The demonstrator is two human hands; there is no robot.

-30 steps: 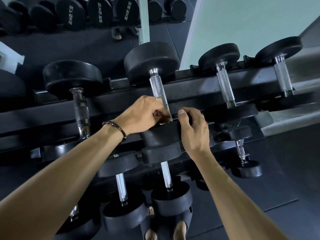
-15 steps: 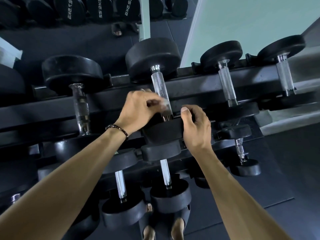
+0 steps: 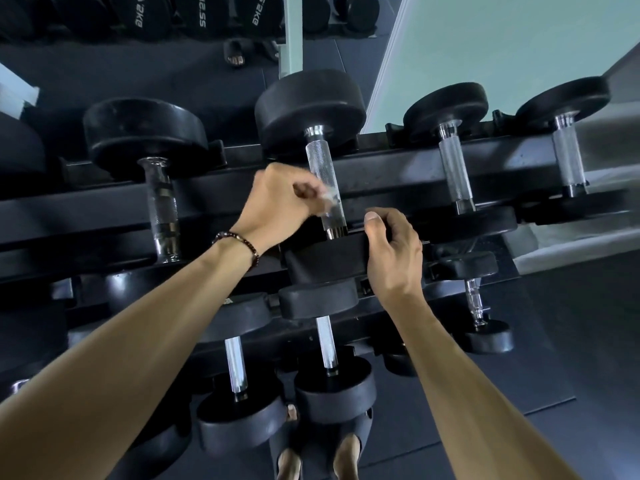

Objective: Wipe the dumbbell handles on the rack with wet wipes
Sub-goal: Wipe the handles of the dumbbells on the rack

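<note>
Fingers of my left hand (image 3: 280, 202) pinch what looks like a blurred wet wipe (image 3: 329, 199) against the knurled handle (image 3: 325, 181), at three o'clock of that grip; right hand (image 3: 391, 251) curls over the near dumbbell head (image 3: 325, 258).

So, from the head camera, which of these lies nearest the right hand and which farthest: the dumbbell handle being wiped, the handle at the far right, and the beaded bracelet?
From the right hand:
1. Wiped dumbbell handle, just left.
2. Beaded bracelet, on the left wrist.
3. Far-right handle, up and right.

Dark rubber floor (image 3: 571, 323), pale green wall (image 3: 502, 39)
</note>
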